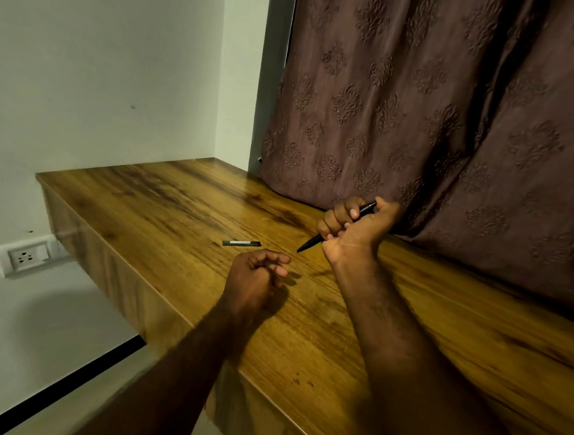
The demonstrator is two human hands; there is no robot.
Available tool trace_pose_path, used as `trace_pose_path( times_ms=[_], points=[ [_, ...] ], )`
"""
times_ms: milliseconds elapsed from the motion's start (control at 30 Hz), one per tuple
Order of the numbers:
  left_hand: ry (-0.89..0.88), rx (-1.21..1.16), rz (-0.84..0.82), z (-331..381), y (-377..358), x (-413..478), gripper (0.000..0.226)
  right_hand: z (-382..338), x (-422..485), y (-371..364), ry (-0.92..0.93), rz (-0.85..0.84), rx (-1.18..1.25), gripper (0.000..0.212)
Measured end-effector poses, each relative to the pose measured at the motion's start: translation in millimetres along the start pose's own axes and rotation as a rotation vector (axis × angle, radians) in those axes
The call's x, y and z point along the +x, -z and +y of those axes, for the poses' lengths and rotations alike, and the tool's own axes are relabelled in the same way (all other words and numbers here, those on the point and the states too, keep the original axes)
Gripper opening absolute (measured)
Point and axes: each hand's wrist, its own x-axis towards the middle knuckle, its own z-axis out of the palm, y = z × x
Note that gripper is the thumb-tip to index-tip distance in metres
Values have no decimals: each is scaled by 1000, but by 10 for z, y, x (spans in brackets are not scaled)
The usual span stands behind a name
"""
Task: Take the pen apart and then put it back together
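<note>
On the wooden desk, near its back edge by the curtain, the right hand holds the pen in a closed fist. Fingers are wrapped round the barrel, the tip pokes out below toward the left, and the other end shows above the thumb. The pen is held just above the desk, not lying on it.

The left hand rests on the desk nearer the front edge, fingers loosely curled w/ thumb close to forefinger. Can't tell if it pinches some small bit or nothing.

A short dark piece w/ pale print lies flat on the desk just beyond the left hand, apart from both hands. Prob. a pen part, but too small to be sure which.

Step, as I judge it: mid-task, w/ one piece off and the main body still in hand. Could be taking apart or rebuilding; the view doesn't settle which.

Next move prob. needs both hands on the pen — the fist grip gives no room to twist or pull, so the right should shift to a fingertip hold at one end while the left takes the other. Keep the loose piece from rolling off.
</note>
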Motion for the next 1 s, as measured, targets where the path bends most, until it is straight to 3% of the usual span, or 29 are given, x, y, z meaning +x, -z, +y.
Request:
trace_pose_path(
  times_ms=[367,1000],
  points=[
    [-73,75,7,38,-4,-16,40,-15,11,-2,3,86,13,47],
    [-93,64,-15,4,27,15,40,-3,20,10,-14,93,35,48]
  ],
)
